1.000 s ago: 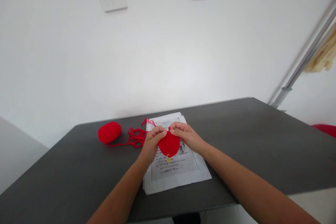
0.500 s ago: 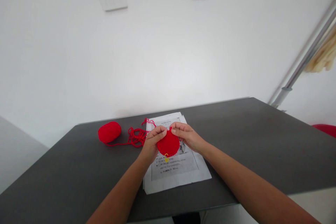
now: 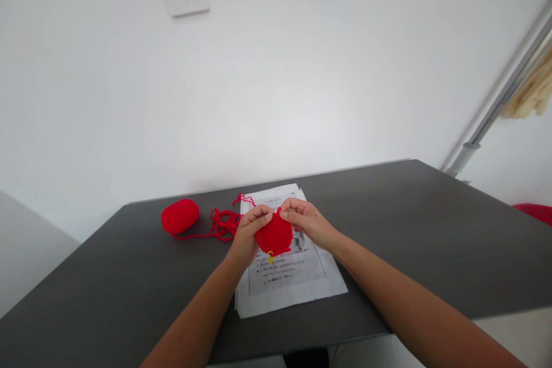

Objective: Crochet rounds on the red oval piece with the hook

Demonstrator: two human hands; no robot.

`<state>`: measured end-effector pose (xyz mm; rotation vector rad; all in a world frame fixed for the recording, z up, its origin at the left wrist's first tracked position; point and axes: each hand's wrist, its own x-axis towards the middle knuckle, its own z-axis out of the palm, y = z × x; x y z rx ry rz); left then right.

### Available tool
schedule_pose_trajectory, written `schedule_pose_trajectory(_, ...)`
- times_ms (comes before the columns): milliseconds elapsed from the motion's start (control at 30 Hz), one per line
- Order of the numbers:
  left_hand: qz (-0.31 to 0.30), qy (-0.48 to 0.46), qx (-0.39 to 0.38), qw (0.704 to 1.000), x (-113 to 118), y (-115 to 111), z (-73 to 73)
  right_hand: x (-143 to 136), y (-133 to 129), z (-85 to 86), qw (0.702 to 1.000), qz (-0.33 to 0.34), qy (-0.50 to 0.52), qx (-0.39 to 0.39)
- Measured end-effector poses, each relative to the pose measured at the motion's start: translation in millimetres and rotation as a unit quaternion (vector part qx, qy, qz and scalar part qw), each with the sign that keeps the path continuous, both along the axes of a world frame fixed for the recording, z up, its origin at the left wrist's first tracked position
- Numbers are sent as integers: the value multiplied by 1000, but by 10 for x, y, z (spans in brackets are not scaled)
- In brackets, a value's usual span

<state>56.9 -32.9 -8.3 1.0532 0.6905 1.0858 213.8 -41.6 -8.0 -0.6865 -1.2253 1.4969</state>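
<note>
A round red crochet piece (image 3: 275, 234) hangs between my two hands above the printed sheets. My left hand (image 3: 250, 231) is closed on its upper left edge, thumb on top. With thumb and forefinger, my right hand (image 3: 307, 221) pinches the upper right edge, beside a small red yarn loop (image 3: 279, 210) that sticks up. A yellow stitch marker (image 3: 270, 257) dangles from the lower edge. Below my right hand a thin crochet hook (image 3: 299, 238) with a red end shows over the paper; my hand partly hides it.
On the dark table (image 3: 388, 224) a red yarn ball (image 3: 180, 216) lies at left, its strand leading to loose tangled yarn (image 3: 224, 224). Printed paper sheets (image 3: 297, 299) lie under my hands. Behind the table rises a white wall (image 3: 276, 80); a metal pole (image 3: 509, 89) leans at right.
Both hands have shifted very slightly left with the crochet piece. The piece and its yellow marker have tilted a little, and more of the hook shows. Yarn ball and papers stay put.
</note>
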Motion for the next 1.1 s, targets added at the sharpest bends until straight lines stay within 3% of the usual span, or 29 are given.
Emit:
schedule_pose_trajectory(333,31,79,54,995,11,14,-20,-20,-28,41,997,-37,-68,-3)
schedule_pose_trajectory(767,-24,-20,-2,1000,14,-68,108,18,-51,16,999,43,5,22)
schedule_pose_trajectory(1100,11,-10,13,1000,30,-60,102,13,-94,115,998,-4,-49,46)
